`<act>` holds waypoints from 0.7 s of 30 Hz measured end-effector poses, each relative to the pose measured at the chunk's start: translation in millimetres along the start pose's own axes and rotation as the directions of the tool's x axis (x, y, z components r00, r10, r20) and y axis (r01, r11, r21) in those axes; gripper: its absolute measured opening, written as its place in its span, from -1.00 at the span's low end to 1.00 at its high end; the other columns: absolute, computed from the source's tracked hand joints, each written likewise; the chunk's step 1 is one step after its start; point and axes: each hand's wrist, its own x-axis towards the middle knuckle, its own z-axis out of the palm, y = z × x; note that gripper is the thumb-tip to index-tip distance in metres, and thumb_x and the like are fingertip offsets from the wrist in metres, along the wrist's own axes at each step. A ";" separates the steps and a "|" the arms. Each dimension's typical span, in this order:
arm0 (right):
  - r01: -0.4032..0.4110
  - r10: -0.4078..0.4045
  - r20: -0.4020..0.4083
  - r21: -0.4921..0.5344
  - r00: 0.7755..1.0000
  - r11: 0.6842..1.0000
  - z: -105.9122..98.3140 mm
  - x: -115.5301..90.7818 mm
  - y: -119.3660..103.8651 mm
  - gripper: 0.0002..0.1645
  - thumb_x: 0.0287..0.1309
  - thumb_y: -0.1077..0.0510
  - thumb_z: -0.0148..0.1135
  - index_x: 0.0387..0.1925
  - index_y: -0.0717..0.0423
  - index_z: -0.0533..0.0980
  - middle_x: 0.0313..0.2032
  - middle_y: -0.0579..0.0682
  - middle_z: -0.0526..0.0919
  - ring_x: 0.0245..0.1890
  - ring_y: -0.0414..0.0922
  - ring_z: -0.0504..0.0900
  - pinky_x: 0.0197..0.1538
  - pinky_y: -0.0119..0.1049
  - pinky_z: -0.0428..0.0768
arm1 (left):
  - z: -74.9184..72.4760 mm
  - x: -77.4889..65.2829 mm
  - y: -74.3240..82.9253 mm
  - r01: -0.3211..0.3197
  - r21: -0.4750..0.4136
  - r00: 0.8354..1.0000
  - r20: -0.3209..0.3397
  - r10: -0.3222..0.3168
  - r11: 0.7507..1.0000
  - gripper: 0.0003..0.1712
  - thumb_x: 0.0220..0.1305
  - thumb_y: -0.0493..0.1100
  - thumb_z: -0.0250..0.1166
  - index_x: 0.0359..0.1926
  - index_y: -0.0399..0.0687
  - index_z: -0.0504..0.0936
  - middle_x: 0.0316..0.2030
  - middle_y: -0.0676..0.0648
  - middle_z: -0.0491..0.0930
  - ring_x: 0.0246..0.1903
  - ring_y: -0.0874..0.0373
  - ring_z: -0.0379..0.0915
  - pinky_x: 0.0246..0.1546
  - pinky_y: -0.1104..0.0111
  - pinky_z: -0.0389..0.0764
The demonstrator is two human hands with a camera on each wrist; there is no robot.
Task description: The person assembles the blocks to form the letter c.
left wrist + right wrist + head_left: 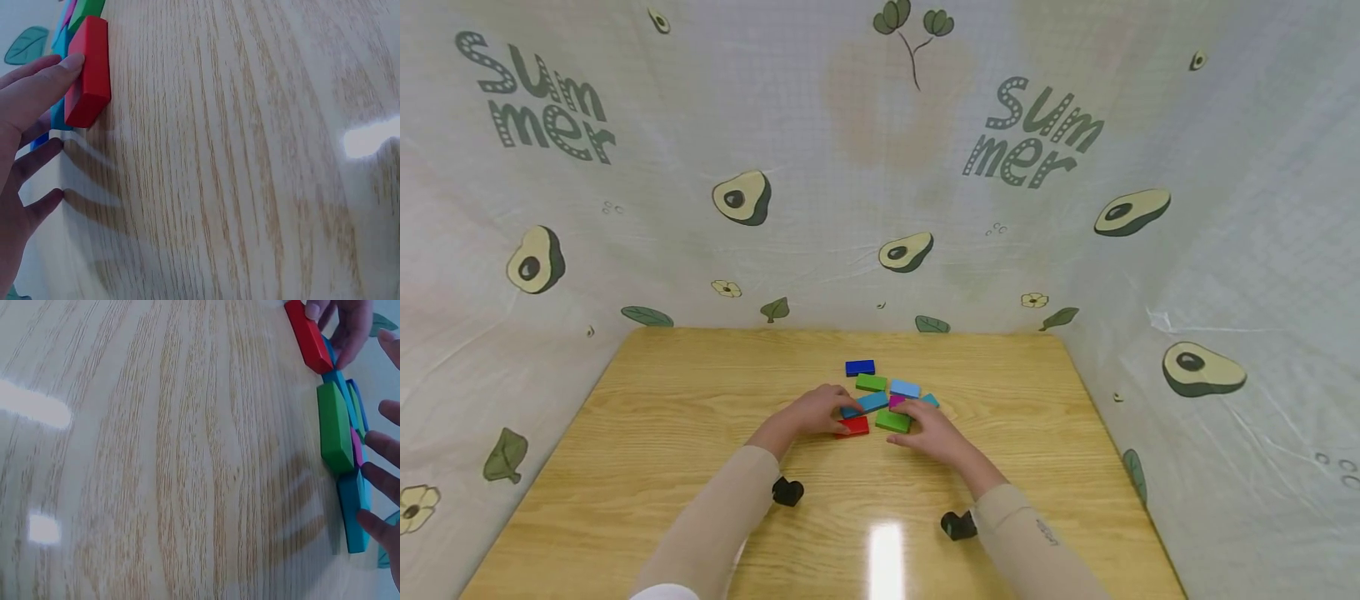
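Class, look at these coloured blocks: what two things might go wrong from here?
First, the left grip touches the red block close beside the long blue block, so moving red might nudge blue.
Second, the right grip is spread near the nearer green block and magenta block; a sweep might knock them.

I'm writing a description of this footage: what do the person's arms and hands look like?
Both arms wear long beige sleeves: the left sleeve shows no visible lettering, while the right sleeve bears small dark lettering near the cuff. A small black piece juts out beside each cuff. The left hand and right hand wear no gloves.
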 end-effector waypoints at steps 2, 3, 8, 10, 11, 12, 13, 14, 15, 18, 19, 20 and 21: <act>0.001 -0.001 0.003 0.010 1.000 1.000 1.1 0.3 -1.3 -0.32 0.20 -0.10 0.33 0.28 0.06 0.44 0.31 0.11 0.38 0.35 0.16 0.24 0.31 0.20 0.23 | -0.2 -1.1 0.8 0.012 0.008 1.000 0.009 -0.012 1.000 -0.54 0.23 0.00 0.39 0.17 0.23 0.61 0.07 -0.04 0.47 0.01 0.04 0.36 0.06 0.15 0.48; 0.001 -0.001 0.004 0.015 1.000 1.000 1.5 0.2 -2.1 -0.33 0.20 -0.10 0.33 0.28 0.07 0.44 0.31 0.11 0.38 0.35 0.17 0.24 0.31 0.20 0.23 | -0.3 -1.4 1.1 0.021 0.015 1.000 0.013 -0.021 1.000 -0.55 0.26 0.01 0.36 0.18 0.24 0.61 0.06 -0.02 0.47 -0.01 0.06 0.35 0.05 0.16 0.48; -0.003 0.003 0.002 0.021 1.000 1.000 2.7 0.0 -3.7 -0.33 0.19 -0.11 0.33 0.27 0.06 0.45 0.31 0.12 0.38 0.37 0.17 0.21 0.33 0.20 0.19 | 0.5 3.2 0.8 0.040 0.045 0.999 0.005 -0.040 0.998 -0.60 0.35 0.00 0.26 0.19 0.24 0.61 -0.02 0.02 0.49 -0.09 0.11 0.36 -0.01 0.21 0.48; 0.001 -0.001 0.002 0.009 1.000 1.000 3.3 0.2 -2.1 -0.34 0.20 -0.11 0.33 0.27 0.06 0.45 0.31 0.12 0.38 0.37 0.16 0.21 0.33 0.20 0.19 | 1.9 7.6 -0.4 0.036 0.046 0.999 0.000 -0.036 0.998 -0.62 0.36 -0.02 0.25 0.18 0.23 0.62 -0.03 0.01 0.50 -0.11 0.11 0.37 -0.02 0.22 0.48; 0.002 -0.002 0.001 0.007 1.000 1.000 3.5 0.2 -1.5 -0.34 0.20 -0.12 0.33 0.27 0.05 0.45 0.32 0.13 0.37 0.37 0.17 0.20 0.33 0.21 0.19 | 2.0 9.4 -0.3 0.032 0.048 0.999 -0.002 -0.032 0.998 -0.63 0.36 -0.04 0.25 0.18 0.21 0.63 -0.04 0.00 0.51 -0.11 0.10 0.38 -0.01 0.21 0.48; 0.005 -0.005 0.002 0.004 1.000 1.000 3.6 0.2 -0.9 -0.33 0.20 -0.12 0.32 0.27 0.05 0.45 0.32 0.14 0.36 0.37 0.17 0.20 0.33 0.21 0.18 | 2.6 11.2 -0.7 0.028 0.059 1.000 -0.003 -0.027 0.998 -0.63 0.37 -0.04 0.25 0.18 0.22 0.62 -0.03 0.01 0.51 -0.10 0.11 0.39 0.01 0.22 0.48; 0.007 -0.007 0.002 0.006 1.000 1.000 3.6 0.1 -0.1 -0.33 0.20 -0.12 0.32 0.27 0.06 0.45 0.33 0.15 0.36 0.37 0.17 0.20 0.33 0.22 0.18 | 2.6 12.8 -0.5 0.019 0.063 1.000 -0.005 -0.019 0.998 -0.63 0.37 -0.05 0.25 0.18 0.21 0.63 -0.02 0.00 0.51 -0.09 0.10 0.40 0.02 0.22 0.49; 0.004 -0.004 0.003 0.004 1.000 1.000 3.6 0.1 0.2 -0.33 0.20 -0.13 0.32 0.27 0.05 0.45 0.33 0.14 0.36 0.38 0.17 0.20 0.33 0.21 0.18 | 2.6 14.7 -0.3 0.009 0.067 1.000 -0.006 -0.009 0.998 -0.63 0.36 -0.06 0.26 0.17 0.20 0.63 -0.03 0.00 0.51 -0.09 0.10 0.40 0.03 0.21 0.49; 0.004 -0.004 0.002 0.003 1.000 1.000 3.5 0.3 0.9 -0.33 0.20 -0.13 0.32 0.27 0.05 0.46 0.33 0.13 0.36 0.37 0.16 0.20 0.33 0.21 0.18 | 2.7 16.5 0.2 0.000 0.076 1.000 -0.008 0.001 0.997 -0.63 0.36 -0.06 0.26 0.17 0.20 0.63 -0.01 -0.01 0.52 -0.08 0.09 0.41 0.04 0.20 0.49; 0.004 -0.004 -0.007 0.007 1.000 1.000 2.5 0.6 3.4 -0.33 0.19 -0.13 0.32 0.26 0.06 0.46 0.32 0.13 0.37 0.36 0.15 0.24 0.32 0.19 0.22 | 2.0 22.1 2.9 -0.017 0.106 1.000 -0.016 0.019 0.994 -0.63 0.35 -0.07 0.27 0.17 0.18 0.63 0.07 -0.05 0.51 0.01 0.06 0.43 0.10 0.17 0.47; 0.003 -0.002 -0.013 0.007 1.000 1.000 2.2 0.9 4.6 -0.33 0.19 -0.13 0.33 0.26 0.06 0.46 0.31 0.11 0.38 0.35 0.14 0.25 0.32 0.17 0.23 | 1.7 24.6 4.2 -0.017 0.116 1.000 -0.016 0.019 0.993 -0.63 0.35 -0.07 0.27 0.17 0.19 0.63 0.10 -0.05 0.51 0.03 0.05 0.43 0.11 0.17 0.47; 0.001 -0.001 -0.021 0.006 1.000 1.000 2.2 1.4 5.9 -0.33 0.19 -0.13 0.33 0.27 0.05 0.46 0.30 0.10 0.39 0.35 0.13 0.26 0.32 0.16 0.24 | 1.4 27.0 5.4 -0.017 0.127 1.000 -0.016 0.020 0.992 -0.63 0.35 -0.07 0.27 0.17 0.18 0.63 0.11 -0.06 0.50 0.06 0.04 0.42 0.12 0.16 0.47; 0.001 -0.001 -0.030 0.007 1.000 1.000 2.2 1.9 7.5 -0.32 0.19 -0.14 0.33 0.27 0.06 0.46 0.30 0.09 0.40 0.34 0.12 0.28 0.32 0.15 0.26 | 1.0 29.5 6.7 -0.015 0.139 1.000 -0.015 0.018 0.990 -0.62 0.35 -0.06 0.27 0.17 0.18 0.63 0.14 -0.06 0.50 0.09 0.03 0.42 0.14 0.15 0.46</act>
